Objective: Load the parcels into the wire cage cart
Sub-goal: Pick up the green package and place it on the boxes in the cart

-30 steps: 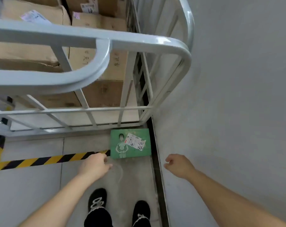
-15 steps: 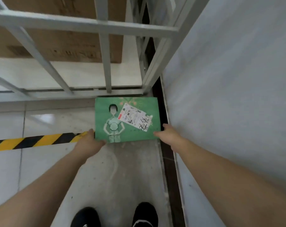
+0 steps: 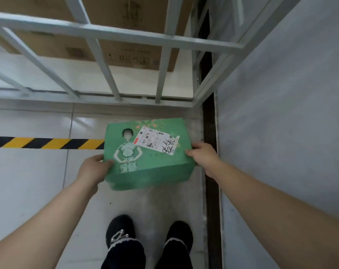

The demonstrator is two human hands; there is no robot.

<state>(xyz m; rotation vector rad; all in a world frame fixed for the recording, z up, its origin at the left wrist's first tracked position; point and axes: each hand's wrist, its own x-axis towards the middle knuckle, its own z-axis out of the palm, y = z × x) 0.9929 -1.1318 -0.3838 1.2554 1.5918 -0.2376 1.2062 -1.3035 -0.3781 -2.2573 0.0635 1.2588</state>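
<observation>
Now has the green parcel (image 3: 145, 166) raised off the floor (image 3: 28, 181), near side face showing, where half a second ago lay flat at the foot of the wire cage cart (image 3: 110, 35). Held between both hands: left hand (image 3: 92, 169) curled round the near-left corner, thumb on top; right hand (image 3: 203, 158) clamped on the right edge, thumb on the lid beside the shipping label (image 3: 157, 141). Beyond the grip, cart bars with cardboard boxes (image 3: 125, 53) inside; left of it, striped tape (image 3: 48, 143); below, black shoes (image 3: 120, 230)
</observation>
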